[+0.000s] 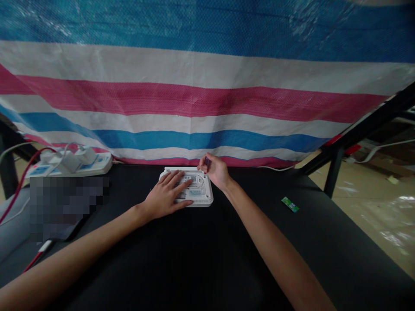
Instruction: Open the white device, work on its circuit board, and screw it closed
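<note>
pressing white router [197, 190] flat, long axis left-right

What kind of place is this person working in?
Probably a makeshift electronics repair bench: a striped tarp as backdrop, a power strip on the black table, and a white router-like device under both hands.

A striped tarpaulin [207, 99] in blue, white and pink hangs behind the black table [201, 259]. At the far left lies a white power strip [69, 165] with plugs and a red cable [19, 185]. A small green packet [290, 204] lies at the right.
</note>
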Demonstrator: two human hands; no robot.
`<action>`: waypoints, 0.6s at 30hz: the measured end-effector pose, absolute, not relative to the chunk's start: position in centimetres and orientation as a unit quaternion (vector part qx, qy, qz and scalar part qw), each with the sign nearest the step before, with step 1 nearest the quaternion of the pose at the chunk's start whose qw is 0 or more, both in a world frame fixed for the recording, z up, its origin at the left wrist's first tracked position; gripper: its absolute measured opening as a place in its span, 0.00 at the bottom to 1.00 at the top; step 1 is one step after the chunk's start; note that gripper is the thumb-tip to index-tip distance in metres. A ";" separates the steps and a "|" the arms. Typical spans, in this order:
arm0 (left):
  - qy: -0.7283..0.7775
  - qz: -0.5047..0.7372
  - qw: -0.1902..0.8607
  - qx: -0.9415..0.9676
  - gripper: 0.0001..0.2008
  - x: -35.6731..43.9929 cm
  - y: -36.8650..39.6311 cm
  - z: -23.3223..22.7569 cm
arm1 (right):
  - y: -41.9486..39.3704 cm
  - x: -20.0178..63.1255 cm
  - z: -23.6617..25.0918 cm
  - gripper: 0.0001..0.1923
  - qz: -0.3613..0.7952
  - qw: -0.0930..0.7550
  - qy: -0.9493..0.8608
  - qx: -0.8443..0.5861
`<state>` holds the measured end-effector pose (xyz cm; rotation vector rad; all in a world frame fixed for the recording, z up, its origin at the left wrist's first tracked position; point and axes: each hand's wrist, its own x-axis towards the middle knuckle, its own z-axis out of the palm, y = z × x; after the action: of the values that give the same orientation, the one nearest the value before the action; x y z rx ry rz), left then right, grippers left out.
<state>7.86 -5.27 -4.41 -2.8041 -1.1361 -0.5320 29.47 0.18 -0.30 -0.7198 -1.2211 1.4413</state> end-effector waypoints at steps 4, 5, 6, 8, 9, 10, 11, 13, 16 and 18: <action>-0.373 -0.174 0.026 -0.911 0.34 7.9 -5.3 -4.2 | -0.1 29.5 0.1 0.16 0.589 0.523 -0.529 -0.315; -0.373 -0.172 0.024 -0.911 0.34 7.9 -5.3 -4.2 | -0.1 29.5 0.1 0.16 0.588 0.522 -0.532 -0.315; -0.373 -0.171 0.022 -0.912 0.34 7.9 -5.3 -4.2 | -0.1 29.6 0.2 0.15 0.590 0.521 -0.532 -0.313; -0.373 -0.167 0.022 -0.912 0.34 7.9 -5.2 -4.3 | 0.0 29.8 0.1 0.14 0.604 0.512 -0.529 -0.306; -0.373 -0.167 0.023 -0.912 0.34 7.9 -5.2 -4.3 | 0.1 30.0 0.0 0.14 0.614 0.503 -0.527 -0.303; -0.373 -0.167 0.024 -0.912 0.34 7.9 -5.2 -4.3 | 0.2 30.1 -0.1 0.14 0.624 0.494 -0.526 -0.302; -0.373 -0.168 0.025 -0.912 0.34 7.9 -5.2 -4.3 | 0.3 30.2 -0.3 0.15 0.631 0.486 -0.524 -0.300; -0.373 -0.170 0.028 -0.912 0.34 7.9 -5.2 -4.3 | 0.5 30.4 -0.6 0.17 0.640 0.482 -0.521 -0.294; -0.373 -0.172 0.031 -0.911 0.34 7.9 -5.2 -4.4 | 0.7 30.5 -1.0 0.19 0.647 0.490 -0.514 -0.277; -0.373 -0.171 0.035 -0.911 0.34 7.8 -5.2 -4.5 | 0.7 30.4 -1.1 0.20 0.655 0.492 -0.508 -0.267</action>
<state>7.84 -5.24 -4.48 -2.8001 -1.1477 -0.5260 30.44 0.73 -1.14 -0.6486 -1.2326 1.5889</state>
